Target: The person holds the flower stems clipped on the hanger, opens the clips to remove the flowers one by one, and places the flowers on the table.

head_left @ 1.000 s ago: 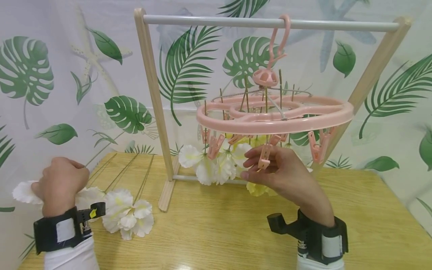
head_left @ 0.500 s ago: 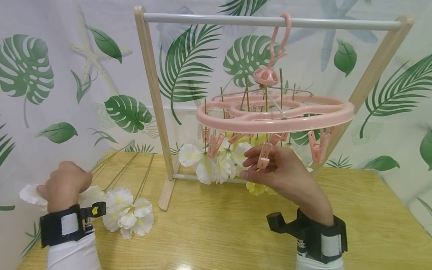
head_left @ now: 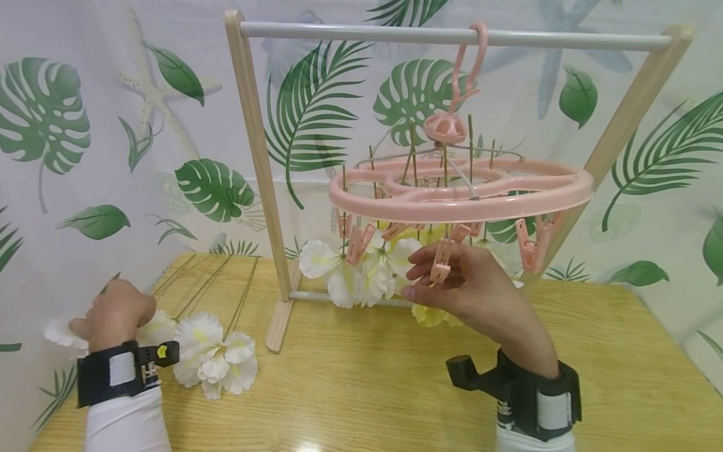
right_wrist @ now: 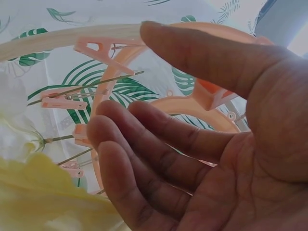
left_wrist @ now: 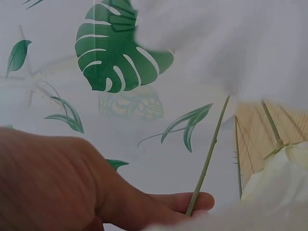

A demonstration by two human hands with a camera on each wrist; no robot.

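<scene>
My left hand (head_left: 118,314) holds a white artificial flower (head_left: 64,333), whose petals show left of the hand. In the left wrist view its thin green stem (left_wrist: 208,166) passes at the fingertips. My right hand (head_left: 480,289) is raised beside a pink clothespin (head_left: 444,260) hanging from a round pink clip hanger (head_left: 469,210). In the right wrist view its fingers (right_wrist: 163,159) are loosely bent, the thumb stands apart, and nothing is gripped. White flowers (head_left: 330,270) and yellow flowers (head_left: 432,314) hang head-down from the hanger, stems poking up through the ring.
The hanger hooks over the white bar (head_left: 361,31) of a wooden-legged rack (head_left: 257,157). More white flowers (head_left: 214,358) lie on the wooden table (head_left: 350,395) at left, stems pointing away. Clothespins (head_left: 531,248) hang at the ring's right. A leaf-print backdrop (head_left: 186,125) stands behind.
My left hand has moved a little right with its flower, and the stem has swung from slanting far right to pointing up and away. The right hand stays in place.
</scene>
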